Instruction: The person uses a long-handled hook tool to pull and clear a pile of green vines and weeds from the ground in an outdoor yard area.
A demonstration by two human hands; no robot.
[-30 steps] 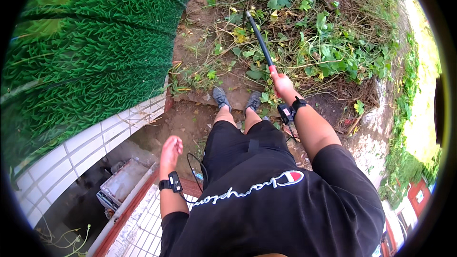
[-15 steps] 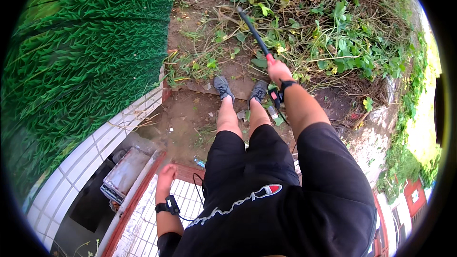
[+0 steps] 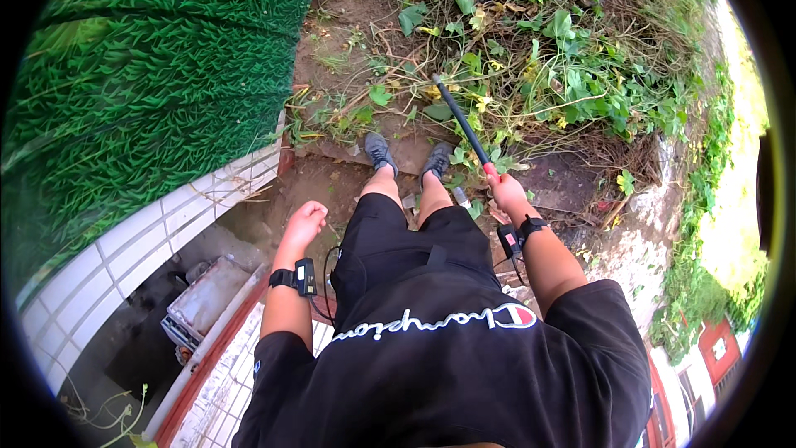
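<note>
My right hand (image 3: 507, 192) is closed around the red grip of a long, dark rod-like tool (image 3: 463, 119). The tool slants forward and to the left, its grey tip over the cut stems; what kind of tool it is I cannot make out. Below and around it spreads a heap of vines (image 3: 572, 75) with green and yellowing leaves and dry stalks. My left hand (image 3: 308, 221) hangs free at my left side, its fingers loosely curled with nothing visible in them. A black strapped device sits on each wrist.
Artificial green turf (image 3: 166, 58) covers the left side, bordered by a white tiled ledge (image 3: 141, 249). Beneath the ledge, in a recess, stands a worn pale box (image 3: 211, 294). My grey shoes (image 3: 378, 150) are on bare soil before a low step. A pale wall (image 3: 643, 224) runs along the right.
My right hand has drawn the tool back toward me, its tip now nearer my feet. The left hand has risen forward, and my body has shifted slightly.
</note>
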